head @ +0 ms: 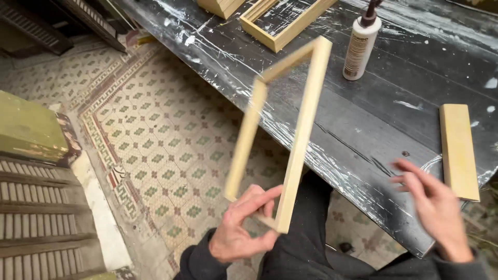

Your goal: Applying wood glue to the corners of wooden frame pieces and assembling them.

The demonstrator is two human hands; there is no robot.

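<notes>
Partly blurred right hand (433, 207), wooden frame (282, 137) held

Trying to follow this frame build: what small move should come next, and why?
Probably bring the right hand onto the wooden frame. Only the left hand pinches its lower corner, so it hangs tilted beyond the black table edge; the right hand is open, empty, near the loose wood slat.

A single head-worn camera looks steeply down from close above the person's lap, facing a black worktable (394, 103) ahead-right and patterned tile floor (171, 140) left; its tilt seems slightly skewed.
</notes>
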